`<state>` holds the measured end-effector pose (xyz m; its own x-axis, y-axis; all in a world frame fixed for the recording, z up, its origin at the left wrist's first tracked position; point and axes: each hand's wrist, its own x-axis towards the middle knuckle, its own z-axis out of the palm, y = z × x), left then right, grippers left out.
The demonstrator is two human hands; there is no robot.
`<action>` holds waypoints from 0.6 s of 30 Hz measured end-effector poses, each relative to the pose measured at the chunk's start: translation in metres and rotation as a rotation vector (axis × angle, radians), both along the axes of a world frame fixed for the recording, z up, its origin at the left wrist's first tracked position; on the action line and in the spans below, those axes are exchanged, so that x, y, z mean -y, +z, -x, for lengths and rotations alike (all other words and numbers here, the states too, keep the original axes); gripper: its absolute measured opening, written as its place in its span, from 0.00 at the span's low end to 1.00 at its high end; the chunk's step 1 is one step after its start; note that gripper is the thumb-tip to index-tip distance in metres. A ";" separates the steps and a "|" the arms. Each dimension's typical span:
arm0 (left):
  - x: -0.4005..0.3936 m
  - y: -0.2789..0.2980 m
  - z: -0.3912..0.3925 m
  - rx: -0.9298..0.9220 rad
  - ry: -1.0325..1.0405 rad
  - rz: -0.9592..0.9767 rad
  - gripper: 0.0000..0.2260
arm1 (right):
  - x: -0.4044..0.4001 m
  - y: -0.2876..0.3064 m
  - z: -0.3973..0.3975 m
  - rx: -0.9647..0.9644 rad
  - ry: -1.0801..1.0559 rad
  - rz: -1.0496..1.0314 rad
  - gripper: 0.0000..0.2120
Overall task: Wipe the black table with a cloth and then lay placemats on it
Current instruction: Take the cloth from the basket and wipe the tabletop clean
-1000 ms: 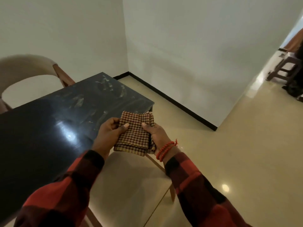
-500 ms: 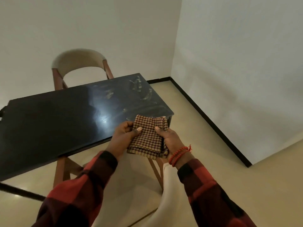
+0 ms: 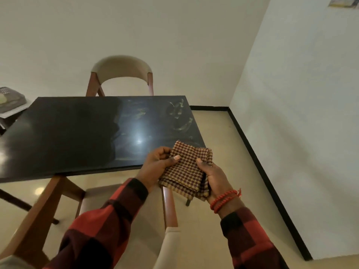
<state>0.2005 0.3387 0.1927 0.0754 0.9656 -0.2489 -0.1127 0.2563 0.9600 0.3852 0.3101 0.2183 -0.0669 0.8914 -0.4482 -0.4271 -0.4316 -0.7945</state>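
Note:
A folded brown-and-tan checked cloth [image 3: 186,167] is held in the air over the near right corner of the black table [image 3: 77,133]. My left hand [image 3: 157,166] grips its left edge with the thumb on top. My right hand [image 3: 213,175] grips its right side, thumb on top, a red bead bracelet on the wrist. The glossy tabletop shows pale smears [image 3: 178,117] toward its far right corner. No placemats are visible on the table.
A wooden chair with a cream back [image 3: 121,72] stands at the table's far side. Another chair [image 3: 116,200] sits below my hands at the near side. A stack of items [image 3: 9,101] lies at the far left. White walls close the right side.
The view has swung left, bringing the whole table and far chair to the centre. Both hands keep the same hold on the cloth.

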 end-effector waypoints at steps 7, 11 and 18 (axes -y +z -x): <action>-0.041 0.000 -0.070 0.049 0.001 0.070 0.12 | -0.049 0.005 -0.071 -0.113 0.052 0.093 0.10; -0.081 0.002 -0.075 0.011 0.098 0.065 0.13 | -0.101 0.001 -0.074 -0.115 0.120 0.113 0.12; -0.158 0.016 -0.072 -0.039 0.328 0.043 0.13 | -0.225 -0.009 -0.069 -0.088 0.348 0.097 0.18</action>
<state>0.2730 0.4964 0.2088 -0.2479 0.9254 -0.2866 -0.1593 0.2529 0.9543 0.4544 0.5349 0.2093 -0.4007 0.7621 -0.5085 -0.3067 -0.6346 -0.7094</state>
